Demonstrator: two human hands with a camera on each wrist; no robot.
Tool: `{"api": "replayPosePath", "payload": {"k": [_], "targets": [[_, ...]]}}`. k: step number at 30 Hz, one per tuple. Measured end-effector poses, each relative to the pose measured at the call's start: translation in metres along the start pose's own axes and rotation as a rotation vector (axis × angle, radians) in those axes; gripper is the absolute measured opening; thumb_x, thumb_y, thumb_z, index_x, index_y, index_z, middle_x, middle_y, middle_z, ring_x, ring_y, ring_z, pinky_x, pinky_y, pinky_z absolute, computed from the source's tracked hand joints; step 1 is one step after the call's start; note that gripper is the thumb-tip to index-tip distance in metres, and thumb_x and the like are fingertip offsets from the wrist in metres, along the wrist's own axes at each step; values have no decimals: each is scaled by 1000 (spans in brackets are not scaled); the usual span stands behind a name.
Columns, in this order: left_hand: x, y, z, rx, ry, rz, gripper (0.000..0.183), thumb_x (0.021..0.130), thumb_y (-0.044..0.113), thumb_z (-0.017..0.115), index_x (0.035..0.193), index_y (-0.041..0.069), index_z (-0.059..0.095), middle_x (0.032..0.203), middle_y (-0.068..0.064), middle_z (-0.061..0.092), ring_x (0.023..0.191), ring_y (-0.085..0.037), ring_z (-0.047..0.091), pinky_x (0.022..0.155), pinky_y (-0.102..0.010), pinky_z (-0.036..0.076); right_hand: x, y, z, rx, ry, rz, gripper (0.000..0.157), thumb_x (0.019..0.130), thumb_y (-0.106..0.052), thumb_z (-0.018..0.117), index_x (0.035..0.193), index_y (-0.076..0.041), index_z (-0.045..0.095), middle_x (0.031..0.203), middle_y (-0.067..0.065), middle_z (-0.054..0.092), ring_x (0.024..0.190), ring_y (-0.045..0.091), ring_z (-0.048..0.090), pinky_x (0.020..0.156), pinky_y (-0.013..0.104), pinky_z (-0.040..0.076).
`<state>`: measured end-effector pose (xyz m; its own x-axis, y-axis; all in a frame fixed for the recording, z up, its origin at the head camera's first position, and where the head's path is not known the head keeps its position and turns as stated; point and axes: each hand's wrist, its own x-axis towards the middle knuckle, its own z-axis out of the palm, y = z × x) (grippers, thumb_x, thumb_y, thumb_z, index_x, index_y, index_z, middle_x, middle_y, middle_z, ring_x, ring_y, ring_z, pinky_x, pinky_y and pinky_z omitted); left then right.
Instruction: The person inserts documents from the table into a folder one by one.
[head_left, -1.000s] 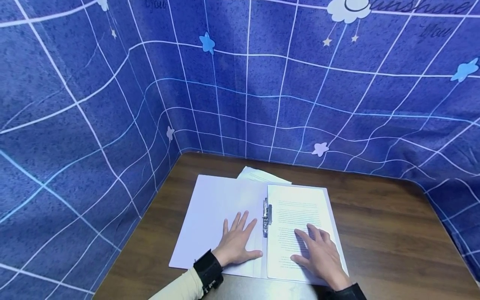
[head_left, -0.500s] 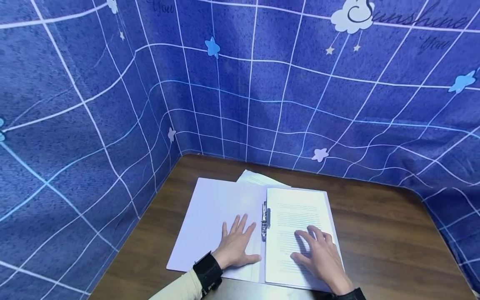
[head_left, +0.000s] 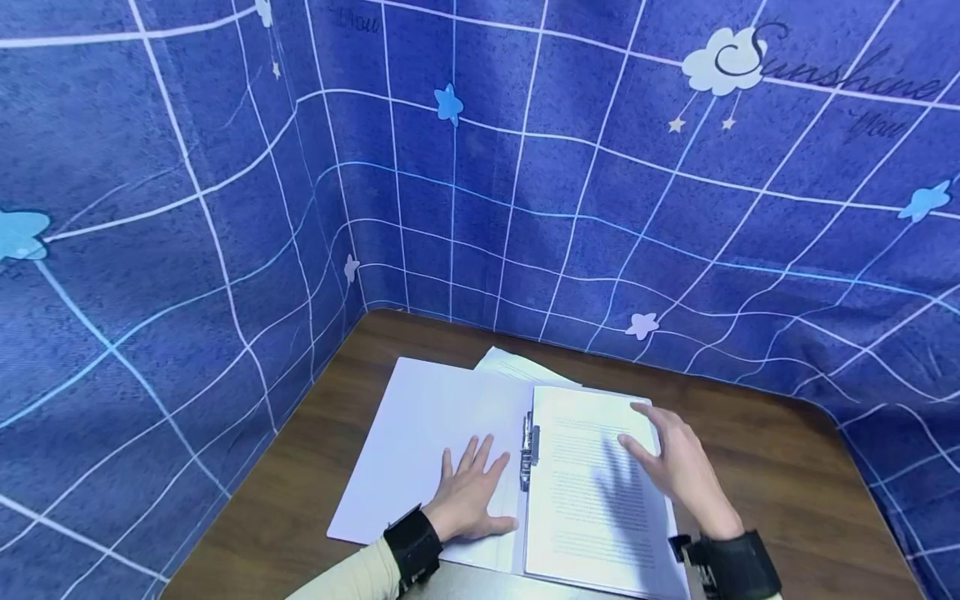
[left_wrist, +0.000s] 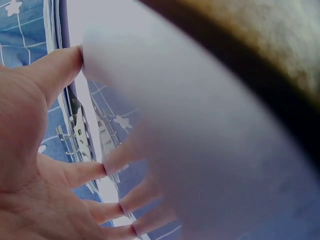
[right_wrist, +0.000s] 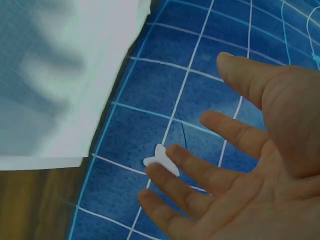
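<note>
An open white folder (head_left: 408, 442) lies on the table, its bare cover spread to the left. Printed sheets (head_left: 581, 508) fill its right side, beside a metal lever clip (head_left: 529, 450) at the spine. My left hand (head_left: 471, 500) rests on the bare cover with fingers spread. In the left wrist view, the fingertips of the left hand (left_wrist: 55, 185) touch the glossy cover. Raised over the right edge of the sheets, my right hand (head_left: 686, 467) casts a shadow on the page. The right wrist view shows the right hand (right_wrist: 240, 165) holding nothing, apart from the paper (right_wrist: 95, 75).
A loose sheet (head_left: 521, 364) sticks out from behind the folder's top edge. The brown wooden table (head_left: 787, 492) extends to the right. Blue curtains (head_left: 570, 183) with a white grid and stars hang along the back and left sides.
My right hand has lifted off the middle of the page and moved right and farther up the sheet. The left hand stays on the cover. The head view has shifted slightly.
</note>
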<state>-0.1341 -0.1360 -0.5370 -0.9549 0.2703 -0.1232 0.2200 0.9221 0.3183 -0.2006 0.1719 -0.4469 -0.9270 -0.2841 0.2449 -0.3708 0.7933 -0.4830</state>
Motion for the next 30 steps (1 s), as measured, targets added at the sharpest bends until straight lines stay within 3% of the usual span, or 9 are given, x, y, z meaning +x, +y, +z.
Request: {"api": "replayPosePath", "payload": {"k": [6,11,16,22,30], "targets": [[-4,-1,-7,-18,-16,12,98,78,63,79,155,11,46,165,-24,26,152,-48,20,110,-81,14,51,12,5,66,-113,29,56,99,-29,71,143,2,54,135,33,59,118,50,61,94,63,50],[-5,1,-9,-5,-20,9,99,77,66,78,155,12,46,166,-22,27,152,-46,21,111,-80,16,92,22,20,116,-203,80,58,100,-29,68,146,2,51,137,33,58,125,48,59,102,61,46],[-5,2,-11,30,-13,1,101,76,69,77,155,15,46,166,-20,27,152,-44,23,111,-78,18,124,24,42,88,-268,106,54,100,-26,66,143,4,53,132,33,62,126,50,55,107,63,41],[-7,2,-12,40,-18,-8,100,77,68,78,156,16,46,166,-19,27,153,-44,23,112,-78,18,145,25,72,102,-291,69,45,96,-18,70,131,10,61,111,29,72,110,45,67,98,57,49],[-11,3,-6,86,-17,-9,99,75,72,76,155,20,47,166,-16,29,153,-41,24,112,-76,21,151,26,104,58,-303,49,30,92,-15,74,113,7,72,106,21,75,102,43,69,91,55,53]]}}
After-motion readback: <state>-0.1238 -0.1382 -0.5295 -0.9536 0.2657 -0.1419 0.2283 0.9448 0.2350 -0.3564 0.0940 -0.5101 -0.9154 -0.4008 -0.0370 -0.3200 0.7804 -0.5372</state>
